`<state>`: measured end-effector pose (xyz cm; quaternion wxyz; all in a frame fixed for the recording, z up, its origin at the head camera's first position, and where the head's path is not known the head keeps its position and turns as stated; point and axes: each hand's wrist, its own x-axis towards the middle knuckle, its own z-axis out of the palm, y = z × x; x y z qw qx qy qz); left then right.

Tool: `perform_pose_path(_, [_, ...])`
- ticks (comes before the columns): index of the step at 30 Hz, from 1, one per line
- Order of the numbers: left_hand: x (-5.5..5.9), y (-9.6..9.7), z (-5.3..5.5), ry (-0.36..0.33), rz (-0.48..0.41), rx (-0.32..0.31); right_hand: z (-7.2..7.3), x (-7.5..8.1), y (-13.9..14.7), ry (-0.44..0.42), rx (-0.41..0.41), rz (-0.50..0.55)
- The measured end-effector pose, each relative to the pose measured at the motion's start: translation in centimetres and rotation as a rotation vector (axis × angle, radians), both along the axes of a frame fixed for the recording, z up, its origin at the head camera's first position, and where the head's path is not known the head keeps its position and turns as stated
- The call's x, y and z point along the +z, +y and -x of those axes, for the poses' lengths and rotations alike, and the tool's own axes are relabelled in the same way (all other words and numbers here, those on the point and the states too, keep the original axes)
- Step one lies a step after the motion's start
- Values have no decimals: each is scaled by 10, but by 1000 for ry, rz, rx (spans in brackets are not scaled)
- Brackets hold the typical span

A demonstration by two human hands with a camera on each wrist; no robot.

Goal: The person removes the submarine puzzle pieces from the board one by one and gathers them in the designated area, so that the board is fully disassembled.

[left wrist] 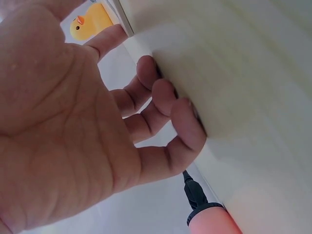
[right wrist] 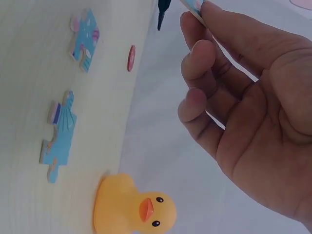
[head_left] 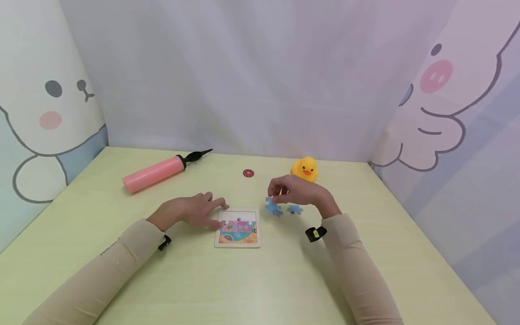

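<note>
A square jigsaw tray (head_left: 237,245) with a pale rim lies on the table, its lower part filled with pink, teal and orange pieces and its upper part bare white. My left hand (head_left: 197,210) touches the tray's left side with thumb and index finger; in the left wrist view its other fingertips (left wrist: 187,119) rest on the tabletop. Just right of the tray, my right hand (head_left: 296,189) pinches a light-blue puzzle piece (right wrist: 195,7) between thumb and fingers, above the table. Two more blue puzzle pieces lie beneath it, one (right wrist: 87,40) nearer the tray, the other (right wrist: 61,139) further right.
A yellow rubber duck (head_left: 307,168) stands behind my right hand. Toward the back lies a red round chip (head_left: 248,173). A pink hand pump (head_left: 154,174) with a black nozzle lies at the back left. Curtains with cartoon animals (head_left: 436,76) enclose the table's back and sides.
</note>
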<state>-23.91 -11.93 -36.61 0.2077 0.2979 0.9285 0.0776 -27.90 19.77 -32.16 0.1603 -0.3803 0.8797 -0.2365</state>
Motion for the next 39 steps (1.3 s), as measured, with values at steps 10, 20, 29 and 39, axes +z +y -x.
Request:
perform_pose_path(10, [1,-1,2,13,4,-8,3,15,33,-25,-132,-6])
perform_pose_path(20, [1,-2,3,-1,-8,4,8,20,61,-79,-181,22])
perform_pose_path(29, [2,-2,2,-15,-11,17,12,12,82,-188,-230,4])
perform_pose_path(39, [-1,-2,2,-15,-9,10,20,-6,100,-281,-249,-20])
